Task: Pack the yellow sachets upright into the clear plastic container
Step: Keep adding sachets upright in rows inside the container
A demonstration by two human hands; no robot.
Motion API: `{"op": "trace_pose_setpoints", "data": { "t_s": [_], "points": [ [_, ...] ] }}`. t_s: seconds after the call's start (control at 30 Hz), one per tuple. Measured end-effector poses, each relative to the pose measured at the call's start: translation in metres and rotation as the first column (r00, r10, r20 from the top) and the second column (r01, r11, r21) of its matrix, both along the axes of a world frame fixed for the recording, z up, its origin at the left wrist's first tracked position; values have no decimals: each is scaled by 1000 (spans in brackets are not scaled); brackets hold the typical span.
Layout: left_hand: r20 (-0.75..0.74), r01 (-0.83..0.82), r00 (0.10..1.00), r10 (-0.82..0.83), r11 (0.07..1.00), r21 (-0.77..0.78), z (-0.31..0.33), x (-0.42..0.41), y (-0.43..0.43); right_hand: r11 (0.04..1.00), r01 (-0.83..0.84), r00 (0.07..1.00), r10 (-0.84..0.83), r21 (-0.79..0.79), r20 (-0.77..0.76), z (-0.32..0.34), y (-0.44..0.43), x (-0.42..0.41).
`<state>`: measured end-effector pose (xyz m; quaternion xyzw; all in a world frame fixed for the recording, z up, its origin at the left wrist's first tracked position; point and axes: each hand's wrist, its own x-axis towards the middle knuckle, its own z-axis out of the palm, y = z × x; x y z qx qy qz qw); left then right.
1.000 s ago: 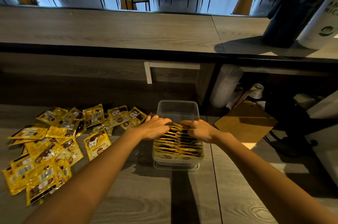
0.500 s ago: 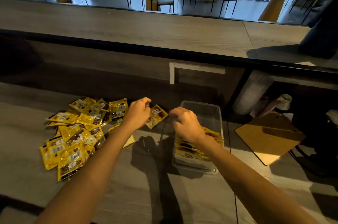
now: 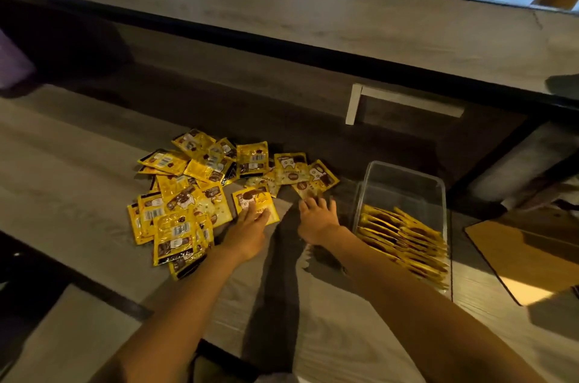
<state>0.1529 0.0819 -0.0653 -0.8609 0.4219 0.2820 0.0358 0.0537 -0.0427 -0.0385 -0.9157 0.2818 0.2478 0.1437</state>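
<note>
Right, both bare forearms come in from the near edge and run forward over the grey wood-grain table (image 3: 329,335), the left one angling in from the lower left, the right one from the lower right, and they draw close together at the wrists; left hand (image 3: 247,230) is palm down, fingers stretched flat and slightly spread, pressing on a single yellow sachet (image 3: 255,199) that lies face up at the near right edge of the pile, nothing pinched or lifted; right hand (image 3: 316,219) sits just beside it, also palm down, fingers fanned wide, fingertips touching the near edge of another sachet (image 3: 305,187), open and closed on nothing; a dark shadow stripe runs along the table between the two arms; left of the hands, the loose sachets (image 3: 188,191) are scattered flat and overlapping, some showing barcodes, some the brown picture side; right of the right wrist stands the clear plastic container (image 3: 404,182), its near part filled with a row of packed sachets (image 3: 404,238) standing on edge, leaning a little, its far part holding none; a wooden board (image 3: 532,254) lies on the table further right; beyond everything, a dark back panel with a white bracket (image 3: 398,99), and above it a raised counter (image 3: 282,3)
</note>
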Motion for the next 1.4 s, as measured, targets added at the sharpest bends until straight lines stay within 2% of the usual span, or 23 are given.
{"op": "trace_pose_setpoints", "data": {
  "t_s": [0.13, 0.2, 0.27, 0.37, 0.43, 0.5, 0.6, 0.7, 0.8, 0.9, 0.97, 1.07, 1.17, 1.3, 1.4],
  "points": [
    [207, 24, 978, -32, 999, 40, 8, -12, -6, 992, -56, 998, 53, -117, -27, -1, -2, -2],
    [297, 23, 954, -40, 998, 59, 8, -17, -9, 992, -75, 996, 69, -101, -60, -1, 5, -2],
    [314, 20, 949, -39, 998, 61, 7, -17, -11, 995, -91, 993, 88, -43, -80, -1, 13, -2],
    [272, 39, 961, -40, 999, 12, 7, -7, -11, 998, -19, 997, 14, 63, 82, 7, 14, -2],
    [269, 50, 963, -31, 997, -65, 7, 1, -10, 999, 0, 984, -10, 54, 178, 10, 7, -2],
    [236, 71, 971, -43, 991, -113, 4, 7, -9, 999, -36, 992, 34, 16, 125, 10, -1, -2],
    [151, 94, 984, -90, 995, -23, 0, 11, -10, 992, -122, 992, 122, 27, -28, 6, -7, -3],
    [235, 105, 968, -88, 992, -62, -1, 12, -10, 983, -166, 986, 166, -77, -6, 3, -4, -3],
    [245, 11, 969, 19, 993, -120, 5, 9, -12, 980, -138, 987, 148, -146, 57, 2, 2, -4],
    [207, -48, 975, 76, 990, -133, 14, 7, -16, 982, -123, 983, 140, -142, 117, 4, 4, -5],
    [142, -134, 976, 163, 972, -191, 21, 6, -18, 992, -95, 979, 108, -85, 173, 8, 4, -6],
    [10, -315, 943, 334, 897, -310, 37, 6, -19, 998, 43, 959, -56, 52, 278, 20, 3, -8],
    [-50, -395, 906, 420, 798, -454, 57, 8, -24, 978, 155, 875, -202, 139, 439, 35, -6, -11],
    [-109, -414, 887, 448, 668, -618, 97, 6, -38, 848, 266, 622, -514, 458, 590, 62, -23, -19],
    [-120, -380, 896, 429, 597, -706, 127, -3, -54, 822, 270, 449, -568, 500, 690, 76, -39, -31]
  ]
}}
